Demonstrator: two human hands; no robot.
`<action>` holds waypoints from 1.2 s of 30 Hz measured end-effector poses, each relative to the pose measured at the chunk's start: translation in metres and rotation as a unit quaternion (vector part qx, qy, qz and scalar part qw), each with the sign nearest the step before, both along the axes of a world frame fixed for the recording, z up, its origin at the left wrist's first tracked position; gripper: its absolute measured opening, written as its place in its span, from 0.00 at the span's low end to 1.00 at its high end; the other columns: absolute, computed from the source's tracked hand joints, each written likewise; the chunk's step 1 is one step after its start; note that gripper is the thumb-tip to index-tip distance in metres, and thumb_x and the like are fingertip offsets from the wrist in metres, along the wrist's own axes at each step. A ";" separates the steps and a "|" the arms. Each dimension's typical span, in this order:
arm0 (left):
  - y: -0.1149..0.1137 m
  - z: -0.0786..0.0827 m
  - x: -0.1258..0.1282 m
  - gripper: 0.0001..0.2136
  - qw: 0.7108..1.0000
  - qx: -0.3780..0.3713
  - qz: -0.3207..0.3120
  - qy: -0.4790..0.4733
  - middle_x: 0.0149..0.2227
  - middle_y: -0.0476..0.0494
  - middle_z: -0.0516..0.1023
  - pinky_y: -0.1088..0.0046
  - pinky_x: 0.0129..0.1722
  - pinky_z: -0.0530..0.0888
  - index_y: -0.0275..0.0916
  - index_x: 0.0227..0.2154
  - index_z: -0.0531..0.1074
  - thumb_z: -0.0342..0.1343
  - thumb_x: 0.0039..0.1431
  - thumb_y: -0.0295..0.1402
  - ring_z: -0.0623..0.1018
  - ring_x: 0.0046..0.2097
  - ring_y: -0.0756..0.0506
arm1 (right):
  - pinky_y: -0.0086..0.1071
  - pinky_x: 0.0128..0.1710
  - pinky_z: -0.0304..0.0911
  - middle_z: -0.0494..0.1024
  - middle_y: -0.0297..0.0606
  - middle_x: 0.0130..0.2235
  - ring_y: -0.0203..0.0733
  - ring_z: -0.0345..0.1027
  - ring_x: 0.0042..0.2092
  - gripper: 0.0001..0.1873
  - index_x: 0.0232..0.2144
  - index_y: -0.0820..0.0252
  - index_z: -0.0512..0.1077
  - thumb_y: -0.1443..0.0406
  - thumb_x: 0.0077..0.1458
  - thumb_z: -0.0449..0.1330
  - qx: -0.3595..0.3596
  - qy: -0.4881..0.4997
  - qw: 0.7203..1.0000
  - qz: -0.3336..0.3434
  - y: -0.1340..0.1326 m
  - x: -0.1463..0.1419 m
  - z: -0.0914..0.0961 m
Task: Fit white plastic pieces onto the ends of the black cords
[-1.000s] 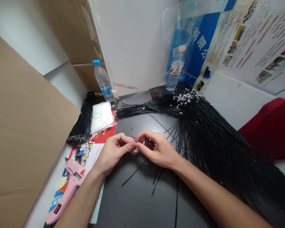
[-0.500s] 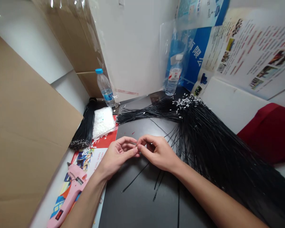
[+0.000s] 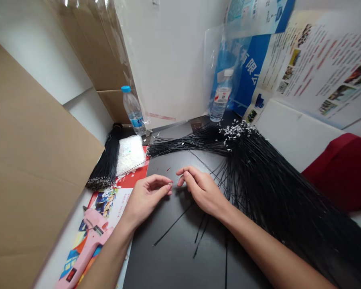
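Note:
My left hand (image 3: 146,196) rests on the black mat (image 3: 174,257), thumb and forefinger pinched on something too small to make out. A little to its right, my right hand (image 3: 201,190) lies low on the mat with its fingers drawn together. A thin black wire (image 3: 171,226) runs out from under it toward the lower left. The fingertips of the two hands are a short gap apart. A big fan of black wires with white tips (image 3: 267,188) spreads right beside my right hand.
A pink glue gun (image 3: 87,251) lies on a colourful sheet at the lower left. A tied black wire bundle (image 3: 106,160) and a bag of white parts (image 3: 130,152) sit at the back left, with two water bottles (image 3: 134,110) behind. Cardboard walls the left side.
The hands were pinched together at one point; now they have drawn apart and dropped closer to the mat. The view shifted slightly.

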State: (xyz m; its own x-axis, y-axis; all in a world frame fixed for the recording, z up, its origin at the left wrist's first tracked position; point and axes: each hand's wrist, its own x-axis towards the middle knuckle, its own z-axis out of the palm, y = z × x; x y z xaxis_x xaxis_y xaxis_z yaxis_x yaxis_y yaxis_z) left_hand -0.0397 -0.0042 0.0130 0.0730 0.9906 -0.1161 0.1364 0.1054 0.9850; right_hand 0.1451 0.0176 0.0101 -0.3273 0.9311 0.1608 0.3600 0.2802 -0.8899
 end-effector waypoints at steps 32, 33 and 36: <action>-0.005 -0.001 0.000 0.11 0.987 0.067 0.012 0.145 0.41 0.42 0.85 0.64 0.43 0.77 0.40 0.39 0.82 0.57 0.59 0.38 0.82 0.39 0.43 | 0.25 0.27 0.55 0.78 0.30 0.30 0.28 0.64 0.25 0.04 0.34 0.60 0.73 0.68 0.59 0.57 0.052 -0.082 0.994 0.044 -0.003 0.001 -0.005; -0.006 -0.001 0.000 0.10 0.985 0.079 0.011 0.152 0.41 0.42 0.85 0.63 0.45 0.77 0.41 0.38 0.82 0.57 0.59 0.37 0.82 0.41 0.42 | 0.24 0.27 0.55 0.78 0.30 0.29 0.28 0.64 0.25 0.04 0.34 0.60 0.73 0.68 0.59 0.57 0.050 -0.079 0.995 0.045 -0.003 0.001 -0.004; -0.006 -0.002 0.000 0.09 0.985 0.091 0.003 0.149 0.41 0.42 0.84 0.63 0.48 0.76 0.41 0.37 0.81 0.57 0.60 0.35 0.82 0.43 0.43 | 0.24 0.27 0.55 0.77 0.30 0.28 0.29 0.64 0.26 0.06 0.34 0.60 0.74 0.67 0.59 0.57 0.041 -0.076 0.995 0.049 -0.004 0.000 -0.004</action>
